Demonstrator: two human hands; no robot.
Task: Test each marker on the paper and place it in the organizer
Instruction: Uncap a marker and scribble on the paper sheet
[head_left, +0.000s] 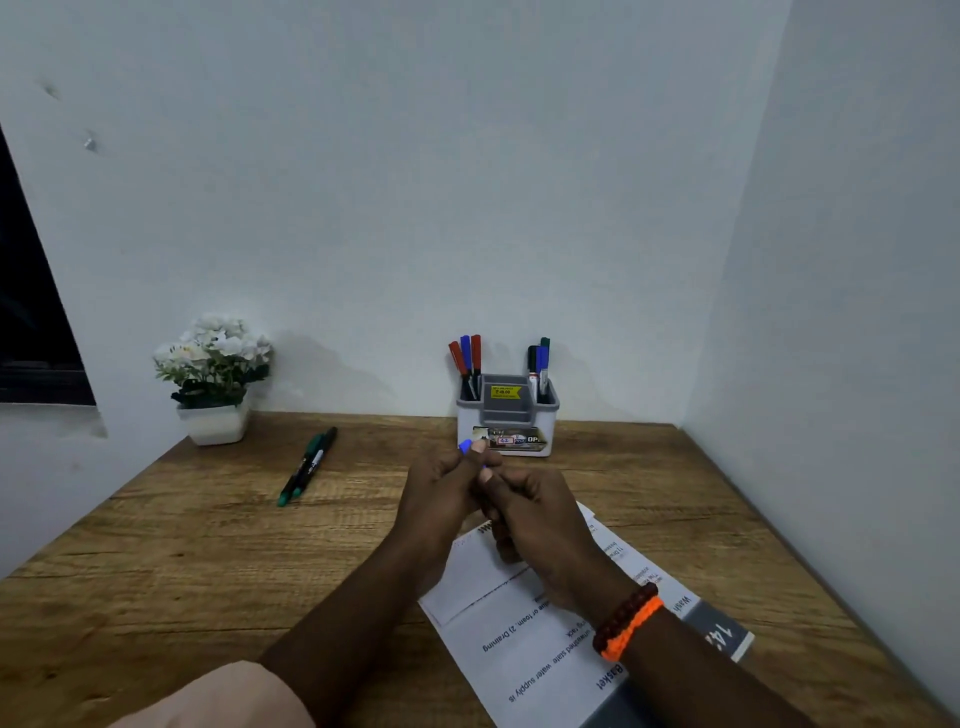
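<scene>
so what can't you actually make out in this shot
Head view:
- Blue marker: only its end shows; left hand and right hand cover the body, so capped or not is unclear.
- White printed paper: test marks hidden under the hands.
- Grey-and-white plastic organizer: label text too small.

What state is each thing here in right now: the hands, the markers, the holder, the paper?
Left hand: grips blue marker.
Right hand: curled against it, grip unclear.
Organizer: upright, six markers standing inside.
Two markers: lying on table.
Paper: flat under hands.
</scene>
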